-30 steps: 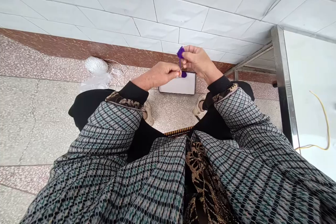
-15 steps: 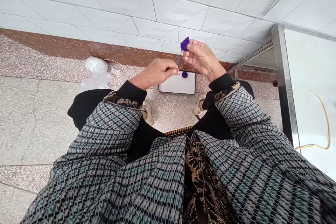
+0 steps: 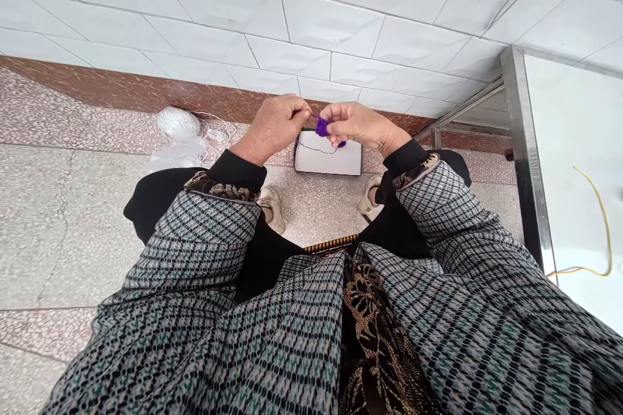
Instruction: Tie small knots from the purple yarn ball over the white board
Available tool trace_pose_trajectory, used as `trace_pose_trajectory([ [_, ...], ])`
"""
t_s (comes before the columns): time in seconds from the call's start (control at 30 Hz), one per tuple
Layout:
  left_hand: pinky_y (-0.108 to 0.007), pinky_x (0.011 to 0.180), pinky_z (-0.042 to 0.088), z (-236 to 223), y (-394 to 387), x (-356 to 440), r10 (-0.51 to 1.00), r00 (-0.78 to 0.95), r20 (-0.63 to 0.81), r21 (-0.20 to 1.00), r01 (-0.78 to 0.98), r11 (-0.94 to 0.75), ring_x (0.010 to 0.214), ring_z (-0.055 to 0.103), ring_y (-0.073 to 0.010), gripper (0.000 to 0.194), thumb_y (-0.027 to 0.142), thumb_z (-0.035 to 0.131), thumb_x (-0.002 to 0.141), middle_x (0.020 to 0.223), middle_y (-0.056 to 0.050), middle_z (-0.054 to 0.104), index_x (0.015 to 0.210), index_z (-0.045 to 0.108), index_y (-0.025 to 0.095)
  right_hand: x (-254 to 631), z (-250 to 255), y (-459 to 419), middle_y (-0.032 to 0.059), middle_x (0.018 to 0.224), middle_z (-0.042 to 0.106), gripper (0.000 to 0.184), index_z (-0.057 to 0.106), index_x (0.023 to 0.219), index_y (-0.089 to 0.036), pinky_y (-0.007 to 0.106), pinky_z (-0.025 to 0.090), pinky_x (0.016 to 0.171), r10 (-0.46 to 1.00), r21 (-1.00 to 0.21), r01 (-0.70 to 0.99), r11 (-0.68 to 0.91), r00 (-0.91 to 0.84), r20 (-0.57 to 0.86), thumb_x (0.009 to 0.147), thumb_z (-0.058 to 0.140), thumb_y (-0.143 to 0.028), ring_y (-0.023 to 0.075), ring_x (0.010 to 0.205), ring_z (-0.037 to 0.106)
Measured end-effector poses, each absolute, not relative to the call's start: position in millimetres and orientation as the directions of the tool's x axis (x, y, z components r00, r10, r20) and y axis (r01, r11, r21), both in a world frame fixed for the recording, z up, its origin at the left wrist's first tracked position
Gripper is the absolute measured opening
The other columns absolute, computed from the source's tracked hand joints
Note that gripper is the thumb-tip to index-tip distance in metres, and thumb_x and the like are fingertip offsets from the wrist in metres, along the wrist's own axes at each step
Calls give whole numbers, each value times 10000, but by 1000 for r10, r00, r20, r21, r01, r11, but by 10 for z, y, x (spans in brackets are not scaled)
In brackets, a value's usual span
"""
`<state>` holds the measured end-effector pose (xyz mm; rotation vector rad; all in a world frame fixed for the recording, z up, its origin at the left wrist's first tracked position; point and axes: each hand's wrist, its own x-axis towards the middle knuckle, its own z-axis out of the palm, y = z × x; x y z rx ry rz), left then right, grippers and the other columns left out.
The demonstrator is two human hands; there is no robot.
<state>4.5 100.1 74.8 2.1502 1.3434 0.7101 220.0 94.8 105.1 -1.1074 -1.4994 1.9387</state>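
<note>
Both of my hands are raised in front of me above the floor, fingertips almost touching. My right hand (image 3: 357, 126) is closed round a small wad of purple yarn (image 3: 322, 128). My left hand (image 3: 275, 124) is curled in a pinch on the purple strand that runs to the wad. A thin loop of that strand hangs down in front of a white box (image 3: 331, 157) on the floor, which sits between my feet. Another bit of purple shows under my right fingers.
A ball of white yarn (image 3: 178, 120) with loose strands and a clear plastic bag lies on the floor by the wall at left. A metal-framed white table (image 3: 528, 162) stands at right with a yellow cord (image 3: 601, 220) on it. White wall tiles are ahead.
My right hand has come down from its raised position and drawn close to my left hand. The purple strand between them, stretched before, is now short and a slack loop hangs below.
</note>
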Motion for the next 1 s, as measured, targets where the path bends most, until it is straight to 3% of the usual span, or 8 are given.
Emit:
trace_pose_trajectory([
  [0.2, -325, 811, 507, 657, 889, 214, 795, 604, 46, 693, 554, -461, 796, 637, -176, 233, 278, 562, 946, 824, -44, 720, 829, 724, 159, 2200, 954, 1048, -47, 708, 628, 225, 562, 878, -186, 184, 574, 675, 880, -933, -84, -351, -369, -298, 901, 757, -78, 74, 627, 624],
  [0.33, -326, 832, 518, 734, 847, 252, 745, 660, 99, 691, 493, -528, 808, 639, -172, 222, 252, 566, 945, 829, -41, 708, 794, 708, 173, 2202, 785, 1112, -61, 636, 604, 293, 558, 828, -193, 167, 502, 542, 904, -950, 99, -296, -292, -312, 825, 776, 2, 80, 560, 573],
  [0.4, -341, 870, 525, 783, 880, 205, 804, 572, 163, 670, 533, -516, 866, 652, -188, 209, 233, 561, 947, 879, -55, 719, 825, 719, 173, 2200, 756, 1097, -59, 608, 600, 306, 579, 813, -186, 162, 461, 488, 866, -933, 235, -274, -361, -345, 777, 762, 56, 78, 530, 544],
  [0.47, -353, 888, 524, 805, 938, 138, 869, 453, 199, 653, 600, -462, 897, 653, -202, 205, 221, 553, 946, 903, -68, 723, 842, 724, 175, 2196, 792, 1057, -52, 628, 611, 298, 596, 829, -178, 164, 477, 502, 799, -929, 262, -261, -482, -360, 768, 759, 65, 75, 539, 546],
  [0.6, -341, 843, 509, 730, 1010, 84, 915, 369, 162, 660, 649, -379, 847, 631, -196, 197, 244, 564, 935, 827, -53, 702, 814, 709, 187, 2200, 940, 1014, -56, 711, 593, 258, 554, 889, -192, 177, 548, 624, 815, -962, -8, -274, -533, -228, 886, 776, -62, 70, 612, 578],
  [0.73, -313, 792, 491, 664, 926, 197, 807, 590, 25, 722, 547, -423, 759, 614, -165, 226, 294, 563, 929, 755, -21, 685, 813, 720, 181, 2205, 946, 1083, -64, 730, 563, 254, 513, 905, -216, 190, 570, 685, 929, -956, -163, -245, -321, -183, 960, 749, -137, 84, 676, 604],
  [0.87, -303, 791, 493, 776, 832, 262, 691, 723, 20, 769, 431, -473, 751, 632, -152, 252, 337, 571, 925, 784, -28, 718, 822, 739, 180, 2186, 838, 1121, -63, 669, 572, 255, 536, 869, -202, 194, 532, 610, 934, -960, 62, -273, -221, -280, 897, 717, -25, 93, 609, 569],
  [1.0, -325, 844, 518, 900, 876, 164, 797, 588, 135, 760, 455, -464, 835, 662, -177, 241, 319, 562, 921, 882, -62, 758, 817, 730, 182, 2185, 845, 1046, -53, 646, 603, 291, 594, 834, -180, 187, 458, 513, 825, -889, 375, -262, -390, -408, 782, 718, 78, 88, 553, 534],
])
